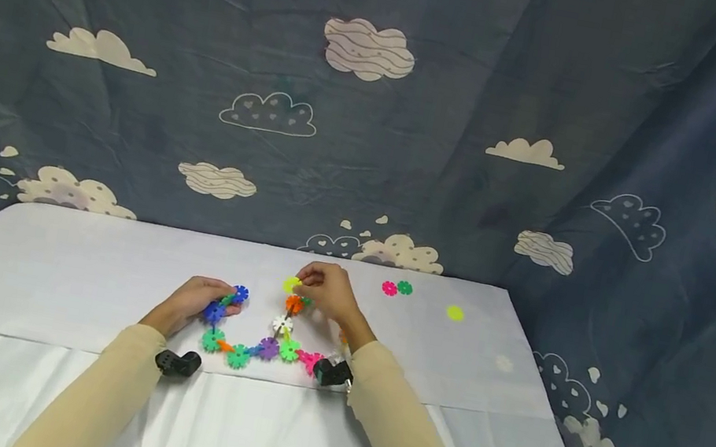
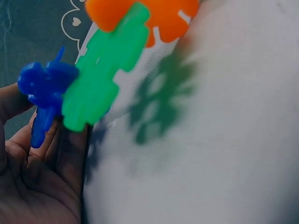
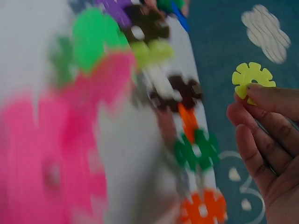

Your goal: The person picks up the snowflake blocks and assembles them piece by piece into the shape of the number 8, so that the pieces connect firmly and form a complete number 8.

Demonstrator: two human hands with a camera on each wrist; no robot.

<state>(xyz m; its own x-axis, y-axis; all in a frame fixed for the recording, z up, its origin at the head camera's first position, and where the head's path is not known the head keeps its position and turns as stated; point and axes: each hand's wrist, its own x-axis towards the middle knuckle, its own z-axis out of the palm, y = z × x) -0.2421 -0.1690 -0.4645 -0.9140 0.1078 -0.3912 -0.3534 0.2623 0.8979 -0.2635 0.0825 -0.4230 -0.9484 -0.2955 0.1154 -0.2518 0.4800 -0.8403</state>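
Observation:
Notched, flower-shaped plastic discs are slotted together into a colourful chain that curves across the white table, with a purple disc (image 1: 268,348) near its middle. At the chain's left end, my left hand (image 1: 199,297) holds blue discs (image 2: 44,84); a green disc (image 2: 105,70) joins on beside them. My right hand (image 1: 333,293) pinches a loose yellow disc (image 3: 252,77) between thumb and fingers. In the head view this disc overlaps the branch above the orange disc (image 1: 294,304). A pink disc (image 3: 51,172) looms blurred in the right wrist view, close to the camera.
Beyond my right hand lie a loose pink disc (image 1: 390,288), a green disc (image 1: 405,288) and another yellow disc (image 1: 455,313). A pale disc (image 1: 503,363) is farther right. A dark cloud-print curtain (image 1: 369,161) hangs behind the white-covered table (image 1: 104,275).

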